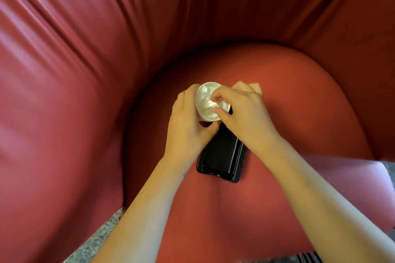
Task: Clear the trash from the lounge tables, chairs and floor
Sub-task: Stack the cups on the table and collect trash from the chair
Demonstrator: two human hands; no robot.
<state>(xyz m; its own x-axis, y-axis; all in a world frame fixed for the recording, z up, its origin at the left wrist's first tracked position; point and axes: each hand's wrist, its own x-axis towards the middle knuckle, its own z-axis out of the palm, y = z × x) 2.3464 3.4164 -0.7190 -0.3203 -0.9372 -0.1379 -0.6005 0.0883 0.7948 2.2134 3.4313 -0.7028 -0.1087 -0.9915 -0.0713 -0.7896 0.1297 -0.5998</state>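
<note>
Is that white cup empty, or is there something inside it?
Not empty. The cup holds crumpled white paper, pinched by the right hand, while the left hand grips the cup.

It appeared to be a lounge: a large armchair (70, 83) in glossy red upholstery, its curved back gathered in pleats, filled the view, and speckled grey floor (104, 230) showed below the armchair's front edge.

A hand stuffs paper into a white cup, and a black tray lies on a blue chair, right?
No: in the head view the chair is red, not blue. The right hand stuffs paper into the white cup; the black tray lies there.
</note>
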